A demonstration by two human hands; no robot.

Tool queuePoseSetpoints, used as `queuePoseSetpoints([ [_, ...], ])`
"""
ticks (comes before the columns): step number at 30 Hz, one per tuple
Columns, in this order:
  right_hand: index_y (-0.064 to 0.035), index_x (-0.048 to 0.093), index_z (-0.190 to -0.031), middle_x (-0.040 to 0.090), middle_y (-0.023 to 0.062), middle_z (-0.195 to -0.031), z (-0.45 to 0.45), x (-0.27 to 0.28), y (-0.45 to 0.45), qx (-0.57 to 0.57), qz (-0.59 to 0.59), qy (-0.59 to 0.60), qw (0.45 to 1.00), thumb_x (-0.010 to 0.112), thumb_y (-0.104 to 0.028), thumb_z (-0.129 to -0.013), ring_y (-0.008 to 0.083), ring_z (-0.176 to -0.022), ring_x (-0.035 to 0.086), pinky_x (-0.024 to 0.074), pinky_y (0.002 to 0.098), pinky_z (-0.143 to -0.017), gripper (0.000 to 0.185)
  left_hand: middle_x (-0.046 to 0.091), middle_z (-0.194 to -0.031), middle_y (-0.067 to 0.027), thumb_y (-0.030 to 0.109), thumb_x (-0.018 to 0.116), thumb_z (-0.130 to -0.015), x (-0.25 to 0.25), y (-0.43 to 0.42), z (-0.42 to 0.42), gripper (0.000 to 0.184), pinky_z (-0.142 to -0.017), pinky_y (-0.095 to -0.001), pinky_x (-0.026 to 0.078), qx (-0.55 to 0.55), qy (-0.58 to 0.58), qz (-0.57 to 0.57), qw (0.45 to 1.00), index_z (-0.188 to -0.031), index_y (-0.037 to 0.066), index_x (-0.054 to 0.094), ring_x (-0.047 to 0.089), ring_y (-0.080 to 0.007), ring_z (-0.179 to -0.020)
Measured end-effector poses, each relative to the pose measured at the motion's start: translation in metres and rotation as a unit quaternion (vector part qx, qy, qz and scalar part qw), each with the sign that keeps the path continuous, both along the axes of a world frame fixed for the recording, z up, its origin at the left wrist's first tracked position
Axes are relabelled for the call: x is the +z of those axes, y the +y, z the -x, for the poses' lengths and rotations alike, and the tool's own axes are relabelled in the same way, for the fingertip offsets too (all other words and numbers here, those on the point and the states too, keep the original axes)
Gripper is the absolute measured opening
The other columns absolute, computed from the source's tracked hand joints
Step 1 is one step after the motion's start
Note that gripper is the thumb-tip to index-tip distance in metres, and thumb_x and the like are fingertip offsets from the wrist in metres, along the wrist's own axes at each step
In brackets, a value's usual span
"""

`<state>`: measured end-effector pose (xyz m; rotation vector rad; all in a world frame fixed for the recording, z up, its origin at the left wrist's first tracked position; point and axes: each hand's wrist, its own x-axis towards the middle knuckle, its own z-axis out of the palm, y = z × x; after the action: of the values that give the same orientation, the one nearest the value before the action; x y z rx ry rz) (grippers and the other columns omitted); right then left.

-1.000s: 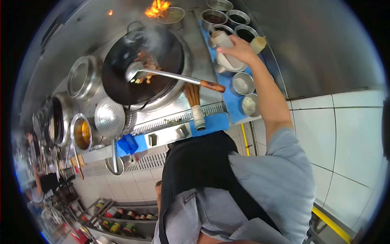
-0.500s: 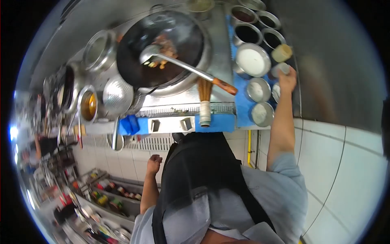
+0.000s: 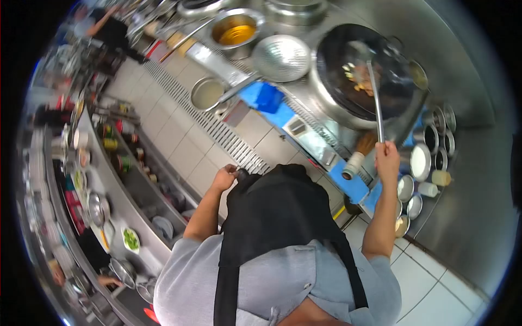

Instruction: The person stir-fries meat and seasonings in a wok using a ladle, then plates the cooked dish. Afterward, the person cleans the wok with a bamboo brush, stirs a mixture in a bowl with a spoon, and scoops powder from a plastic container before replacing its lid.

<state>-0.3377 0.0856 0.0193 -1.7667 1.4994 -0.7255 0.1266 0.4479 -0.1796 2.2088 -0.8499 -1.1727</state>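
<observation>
My right hand (image 3: 387,160) is closed round the handle of a long metal ladle (image 3: 376,98). The ladle's bowl end rests inside a dark wok (image 3: 337,89) on the stove, against browned meat-like pieces and pale bits of food (image 3: 361,80). A bamboo wok brush (image 3: 355,162) with a pale wrapped handle lies just left of my right hand. My left hand (image 3: 224,178) hangs in front of my waist, its fingers curled in, with nothing visible in them. Right of the ladle, a white squeeze bottle (image 3: 428,189) stands beside a yellowish one (image 3: 441,177).
Seasoning bowls (image 3: 420,163) crowd the right side. Left of the wok are a perforated strainer (image 3: 281,58) and a pot of orange liquid (image 3: 260,23). A saucepan (image 3: 206,94) juts out over the floor grate (image 3: 220,130). Another person (image 3: 109,30) stands far left; a shelved counter (image 3: 119,190) runs behind.
My right hand has left the white squeeze bottle and taken hold of the ladle, which lay across the wok. My view has turned left, showing more of the kitchen. My left hand stays by my waist.
</observation>
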Motion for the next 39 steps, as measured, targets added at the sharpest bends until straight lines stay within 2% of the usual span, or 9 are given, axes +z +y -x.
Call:
queuePoseSetpoints([
  [6, -0.0034, 0.058, -0.116, 0.056, 0.0010, -0.070, -0.202, 0.026, 0.129, 0.103, -0.286, -0.233, 0.924, 0.065, -0.016, -0.102, 0.0100, -0.054, 0.056, 0.0459, 0.0269, -0.048, 0.020, 0.076, -0.111, -0.0215, 0.026, 0.073, -0.088, -0.069, 0.160, -0.054, 0.040, -0.091, -0.0401, 0.058, 0.140, 0.036, -0.085, 0.986, -0.116, -0.003, 0.070, 0.074, -0.0308, -0.103],
  [10, 0.0003, 0.056, -0.132, 0.057, 0.0013, -0.080, -0.318, 0.013, 0.175, 0.217, -0.304, -0.251, 0.893, 0.065, -0.010, -0.099, 0.0099, -0.056, 0.055, 0.0449, 0.0250, -0.051, 0.036, 0.075, -0.101, -0.0209, 0.020, 0.074, -0.083, -0.125, 0.321, -0.083, 0.033, -0.086, -0.0427, 0.059, -0.245, -0.194, -0.126, 0.941, -0.111, 0.002, 0.074, 0.075, -0.0319, -0.097],
  [12, 0.0011, 0.056, -0.134, 0.056, 0.0005, -0.078, -0.368, -0.002, 0.185, 0.231, -0.348, -0.227, 0.880, 0.065, -0.005, -0.096, 0.0104, -0.054, 0.054, 0.0428, 0.0255, -0.050, 0.039, 0.075, -0.101, -0.0180, 0.018, 0.076, -0.077, -0.099, 0.366, -0.078, 0.032, -0.087, -0.0449, 0.059, -0.160, -0.198, -0.181, 0.950, -0.108, 0.009, 0.076, 0.074, -0.0340, -0.098],
  [13, 0.0005, 0.058, -0.129, 0.057, 0.0016, -0.076, -0.391, -0.017, 0.186, 0.255, -0.337, -0.176, 0.889, 0.066, -0.007, -0.094, 0.0116, -0.054, 0.056, 0.0446, 0.0278, -0.050, 0.036, 0.075, -0.100, -0.0166, 0.017, 0.076, -0.078, -0.115, 0.392, -0.075, 0.028, -0.083, -0.0441, 0.060, 0.124, 0.083, -0.191, 0.970, -0.105, 0.010, 0.076, 0.074, -0.0333, -0.094],
  [14, 0.0000, 0.061, -0.124, 0.058, 0.0027, -0.074, -0.416, -0.037, 0.184, 0.277, -0.322, -0.128, 0.896, 0.067, -0.009, -0.093, 0.0127, -0.054, 0.058, 0.0464, 0.0301, -0.050, 0.033, 0.075, -0.100, -0.0153, 0.017, 0.077, -0.079, -0.130, 0.417, -0.071, 0.023, -0.078, -0.0433, 0.060, 0.459, 0.244, -0.163, 0.839, -0.101, 0.010, 0.076, 0.074, -0.0325, -0.091],
  [15, -0.0006, 0.063, -0.120, 0.059, 0.0038, -0.072, -0.440, -0.057, 0.182, 0.299, -0.305, -0.080, 0.901, 0.068, -0.010, -0.091, 0.0139, -0.054, 0.059, 0.0481, 0.0324, -0.051, 0.030, 0.074, -0.098, -0.0140, 0.017, 0.076, -0.081, -0.124, 0.428, -0.068, 0.022, -0.075, -0.0414, 0.059, 0.530, 0.250, -0.132, 0.800, -0.101, 0.009, 0.074, 0.073, -0.0301, -0.088],
  [24, 0.0006, 0.059, -0.088, 0.066, 0.0128, -0.075, -0.571, -0.212, 0.180, 0.311, -0.061, 0.199, 0.927, 0.064, -0.007, -0.087, 0.0245, -0.055, 0.061, 0.0489, 0.0390, -0.049, 0.009, 0.070, -0.087, -0.0064, 0.014, 0.072, -0.093, -0.050, 0.400, -0.047, 0.021, -0.060, -0.0313, 0.053, 0.497, 0.217, -0.043, 0.839, -0.111, 0.004, 0.065, 0.067, -0.0160, -0.073],
  [27, -0.0010, 0.058, -0.091, 0.063, 0.0120, -0.075, -0.595, -0.190, 0.168, 0.216, -0.454, -0.003, 0.864, 0.064, -0.007, -0.089, 0.0216, -0.057, 0.060, 0.0482, 0.0368, -0.048, 0.009, 0.070, -0.088, -0.0067, 0.013, 0.072, -0.093, -0.044, 0.398, -0.044, 0.022, -0.062, -0.0321, 0.054, 0.474, 0.221, -0.031, 0.852, -0.112, 0.004, 0.065, 0.067, -0.0165, -0.073],
  [39, -0.0010, 0.052, -0.123, 0.057, 0.0046, -0.081, -0.506, -0.078, 0.209, 0.134, -0.578, -0.356, 0.722, 0.060, -0.010, -0.100, 0.0135, -0.058, 0.055, 0.0457, 0.0291, -0.049, 0.026, 0.068, -0.079, -0.0066, 0.013, 0.074, -0.092, -0.086, 0.420, -0.103, 0.017, -0.050, -0.0317, 0.049, 0.440, 0.234, -0.109, 0.860, -0.105, 0.005, 0.067, 0.064, -0.0175, -0.061],
])
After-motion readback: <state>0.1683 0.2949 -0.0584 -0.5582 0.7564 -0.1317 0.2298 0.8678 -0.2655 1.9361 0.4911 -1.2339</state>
